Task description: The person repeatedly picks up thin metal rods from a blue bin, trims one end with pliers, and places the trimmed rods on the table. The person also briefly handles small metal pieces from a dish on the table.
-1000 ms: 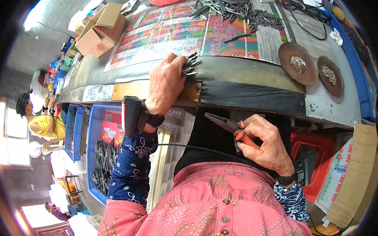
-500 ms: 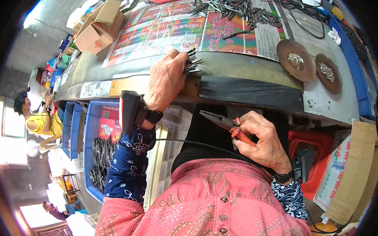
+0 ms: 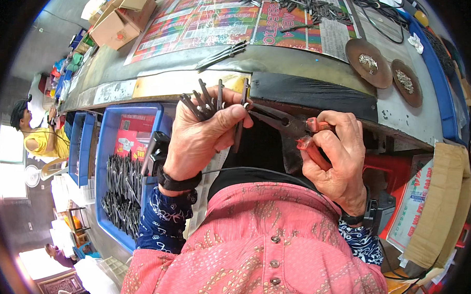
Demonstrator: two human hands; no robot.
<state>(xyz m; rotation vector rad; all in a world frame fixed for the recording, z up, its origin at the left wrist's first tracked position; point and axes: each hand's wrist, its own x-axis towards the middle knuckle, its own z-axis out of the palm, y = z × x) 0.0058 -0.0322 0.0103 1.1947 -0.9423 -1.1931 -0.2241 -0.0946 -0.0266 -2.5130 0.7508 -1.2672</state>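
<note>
Several thin black strips [image 3: 205, 102] fan out from my left hand [image 3: 194, 140], which is closed on them in front of the table edge. One strip [image 3: 245, 92] stands apart from the rest near the thumb tip. My right hand [image 3: 342, 159] grips long-nosed pliers [image 3: 289, 127] with red handles. Their dark jaws reach left to that strip, beside the left thumb; whether they pinch it is too small to tell. A small bunch of black strips [image 3: 222, 56] lies on the table beyond my left hand.
Two brown dishes [image 3: 354, 52] with small metal pieces stand at the right, near a blue tray [image 3: 449, 98]. A black pile [image 3: 329, 11] covers the far table. A blue bin [image 3: 105, 203] of black strips is at lower left. A cardboard box [image 3: 122, 26] sits far left. A person in yellow [image 3: 46, 138] sits beyond.
My left hand has come back from the tabletop toward me, now with strips fanned out. A few strips lie where it was. The pliers have risen and met the strips.
</note>
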